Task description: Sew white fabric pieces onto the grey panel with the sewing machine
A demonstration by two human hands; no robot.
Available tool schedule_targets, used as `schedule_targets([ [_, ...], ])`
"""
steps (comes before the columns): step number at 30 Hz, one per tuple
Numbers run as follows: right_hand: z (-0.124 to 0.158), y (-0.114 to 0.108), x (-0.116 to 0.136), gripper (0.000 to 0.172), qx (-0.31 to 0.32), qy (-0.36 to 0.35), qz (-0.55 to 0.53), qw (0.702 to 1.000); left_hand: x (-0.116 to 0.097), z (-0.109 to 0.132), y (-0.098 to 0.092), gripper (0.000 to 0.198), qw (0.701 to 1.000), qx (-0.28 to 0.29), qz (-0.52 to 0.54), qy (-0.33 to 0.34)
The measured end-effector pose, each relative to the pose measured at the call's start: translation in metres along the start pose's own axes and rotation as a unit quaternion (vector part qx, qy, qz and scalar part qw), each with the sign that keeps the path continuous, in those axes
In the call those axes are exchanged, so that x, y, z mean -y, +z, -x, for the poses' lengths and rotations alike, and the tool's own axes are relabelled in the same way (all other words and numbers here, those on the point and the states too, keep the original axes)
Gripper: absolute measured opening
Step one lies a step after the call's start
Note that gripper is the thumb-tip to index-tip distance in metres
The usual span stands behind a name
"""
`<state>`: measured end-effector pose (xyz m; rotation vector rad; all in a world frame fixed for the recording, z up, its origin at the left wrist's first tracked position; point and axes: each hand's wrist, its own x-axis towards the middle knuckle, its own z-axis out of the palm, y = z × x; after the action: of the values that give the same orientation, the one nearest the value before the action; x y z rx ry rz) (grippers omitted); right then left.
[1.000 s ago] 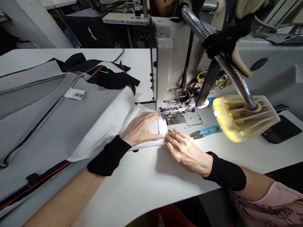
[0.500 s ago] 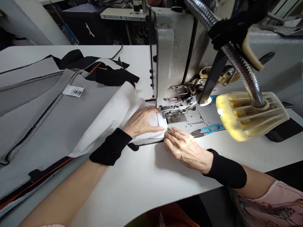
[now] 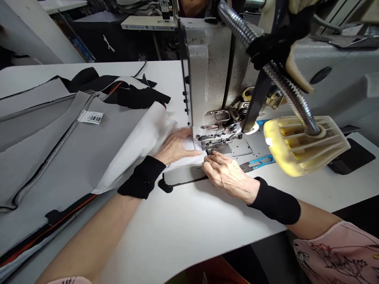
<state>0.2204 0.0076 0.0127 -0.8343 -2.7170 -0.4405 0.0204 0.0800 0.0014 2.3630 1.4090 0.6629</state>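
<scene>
White fabric [image 3: 134, 148] runs from the grey garment piece [image 3: 85, 157] to the presser foot [image 3: 204, 145] of a sewing machine [image 3: 204, 75]. My left hand [image 3: 175, 146] lies flat on this fabric left of the foot, thumb and fingers spread apart. Just in front of the foot, my right hand [image 3: 227, 171] has its fingers bent and pressed together at the fabric's right edge. The fingertips partly hide that edge. Blue-handled thread snips [image 3: 260, 161] lie on the machine bed beside my right hand.
A lit lamp [image 3: 308, 148] on a flexible metal neck hangs low at the right. Behind it a flat black object [image 3: 352, 157] rests on the white table [image 3: 183, 228]. Black fabric strips [image 3: 136, 96] and a barcode label [image 3: 91, 117] lie on the garment.
The white fabric has shifted away from me under the foot, baring more of the machine bed's front edge. My right hand has moved slightly forward with it; my left stays spread.
</scene>
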Motion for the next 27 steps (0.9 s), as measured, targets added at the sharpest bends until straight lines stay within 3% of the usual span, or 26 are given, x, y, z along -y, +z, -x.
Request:
schedule_targets([
  [15, -0.006, 0.002, -0.003, 0.016, 0.011, -0.011, 0.036, 0.999, 0.01, -0.003, 0.004, 0.054, 0.998, -0.007, 0.056, 0.004],
  [21, -0.004, 0.004, -0.001, 0.018, -0.015, -0.02, 0.037, 0.999, 0.005, -0.002, -0.001, 0.059, 0.997, 0.033, 0.072, -0.006],
  [27, -0.002, 0.003, -0.002, 0.022, -0.05, -0.022, -0.032, 0.998, -0.002, -0.001, -0.007, 0.065, 0.995, 0.061, 0.078, 0.009],
])
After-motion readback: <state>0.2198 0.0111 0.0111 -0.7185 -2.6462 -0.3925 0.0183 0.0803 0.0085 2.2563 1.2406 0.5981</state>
